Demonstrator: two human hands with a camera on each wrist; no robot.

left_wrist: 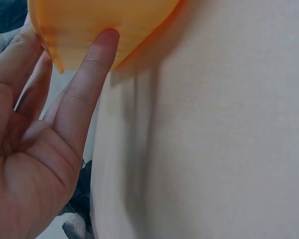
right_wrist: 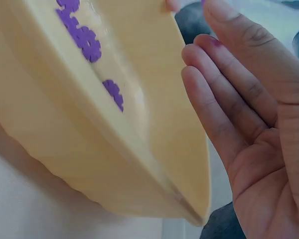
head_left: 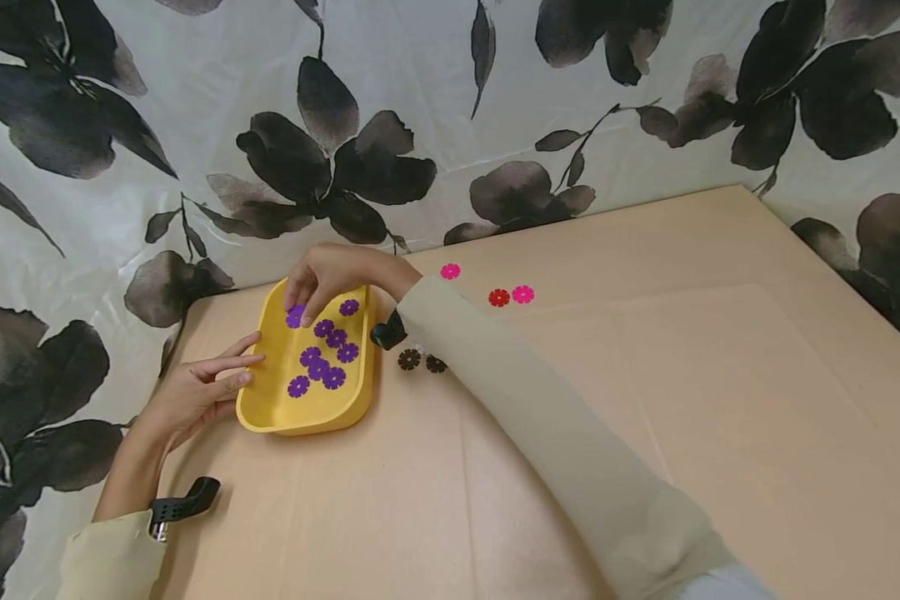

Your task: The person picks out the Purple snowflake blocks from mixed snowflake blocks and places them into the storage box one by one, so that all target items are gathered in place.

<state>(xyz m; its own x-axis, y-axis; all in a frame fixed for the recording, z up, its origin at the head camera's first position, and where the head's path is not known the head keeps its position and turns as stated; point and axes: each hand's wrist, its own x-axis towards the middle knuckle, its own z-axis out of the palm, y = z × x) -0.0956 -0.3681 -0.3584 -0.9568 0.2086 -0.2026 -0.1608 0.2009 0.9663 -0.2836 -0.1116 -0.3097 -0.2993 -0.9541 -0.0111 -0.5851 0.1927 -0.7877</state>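
Observation:
A yellow tray (head_left: 270,412) with raised walls holds several purple flower-shaped discs (head_left: 334,377) on its floor. Above its far left part my right hand (head_left: 330,275) pinches another purple disc (head_left: 295,316) between thumb and fingers. Only a sliver of that disc shows at the thumb tip in the right wrist view, where the other fingers lie fairly straight. My left hand (head_left: 198,387) touches the tray's left side with extended fingers. Its thumb (left_wrist: 104,47) lies against the yellow outer wall in the left wrist view.
On the beige table (head_left: 570,417), two black discs (head_left: 408,359) lie right of the tray, partly by the right sleeve. Farther back are a red disc (head_left: 498,297) and two pink discs (head_left: 523,294). A floral cloth (head_left: 390,50) borders the table's far and left edges.

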